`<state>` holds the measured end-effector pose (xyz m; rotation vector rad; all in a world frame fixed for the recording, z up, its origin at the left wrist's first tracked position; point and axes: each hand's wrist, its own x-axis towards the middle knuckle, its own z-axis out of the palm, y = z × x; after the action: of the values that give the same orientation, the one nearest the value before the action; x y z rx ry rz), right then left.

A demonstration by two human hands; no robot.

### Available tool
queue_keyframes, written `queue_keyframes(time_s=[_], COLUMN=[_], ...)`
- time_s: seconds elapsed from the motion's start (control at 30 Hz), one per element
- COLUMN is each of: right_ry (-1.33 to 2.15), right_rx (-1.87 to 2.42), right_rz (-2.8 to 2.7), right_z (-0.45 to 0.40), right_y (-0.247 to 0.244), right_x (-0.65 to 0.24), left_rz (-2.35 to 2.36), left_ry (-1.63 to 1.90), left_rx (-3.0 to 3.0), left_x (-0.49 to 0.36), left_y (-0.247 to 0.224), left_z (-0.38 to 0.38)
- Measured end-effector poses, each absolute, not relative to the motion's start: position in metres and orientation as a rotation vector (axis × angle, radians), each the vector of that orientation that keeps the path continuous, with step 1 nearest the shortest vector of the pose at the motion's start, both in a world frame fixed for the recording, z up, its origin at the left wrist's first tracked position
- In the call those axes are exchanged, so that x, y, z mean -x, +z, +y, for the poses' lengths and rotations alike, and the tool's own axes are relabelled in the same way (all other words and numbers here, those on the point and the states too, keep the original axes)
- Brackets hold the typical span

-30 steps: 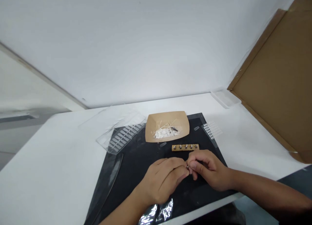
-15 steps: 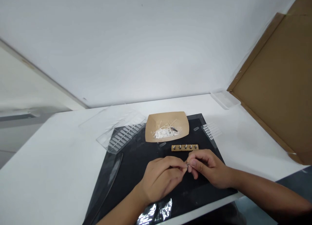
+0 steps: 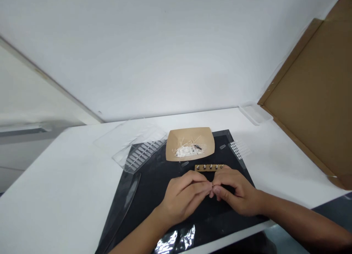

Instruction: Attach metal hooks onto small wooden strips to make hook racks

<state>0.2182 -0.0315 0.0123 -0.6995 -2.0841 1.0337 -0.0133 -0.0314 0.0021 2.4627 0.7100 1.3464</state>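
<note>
My left hand [image 3: 184,197] and my right hand [image 3: 239,191] meet over the black mat [image 3: 154,206], fingertips pinched together. Whatever they pinch is small and hidden by the fingers, so I cannot make it out. Just beyond my right hand lies a narrow tan strip [image 3: 207,168] with several small metal posts standing in a row; its right end is partly covered by the fingers. A clear nail tip [image 3: 185,164] rests on the mat behind the strip, and another clear nail tip [image 3: 222,146] lies farther right.
A brown paper tray [image 3: 170,140] holds thin sticks and white bits. Left of it is a clear box of nail tips [image 3: 137,160]. A sheet of white oval stickers [image 3: 240,148] lies at the mat's right edge. Behind are a clear plastic tray [image 3: 255,114] and a large cardboard box [image 3: 310,100].
My fingertips have closed in tighter, hiding the small shiny bit that showed between them. My right hand now covers more of the strip's right end. The view has shifted slightly.
</note>
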Motion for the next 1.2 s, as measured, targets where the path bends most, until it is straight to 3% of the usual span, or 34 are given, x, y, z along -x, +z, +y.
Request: queue_keyframes(time_s=[0.23, 0.83, 1.2], right_ry=[0.806, 0.976, 0.633], right_rx=[0.731, 0.954, 0.929], right_rz=[-2.18, -1.918, -1.958], right_z=[-0.032, -0.034, -0.033], right_y=[0.013, 0.008, 0.011], right_x=[-0.217, -0.214, -0.221], left_rz=[0.743, 0.692, 0.732], left_ry=[1.204, 1.21, 1.38], left_rx=[-2.434, -2.53, -2.505], left_x=[0.011, 0.01, 0.013], left_y=[0.0, 0.005, -0.006], left_z=[-0.03, -0.029, -0.025])
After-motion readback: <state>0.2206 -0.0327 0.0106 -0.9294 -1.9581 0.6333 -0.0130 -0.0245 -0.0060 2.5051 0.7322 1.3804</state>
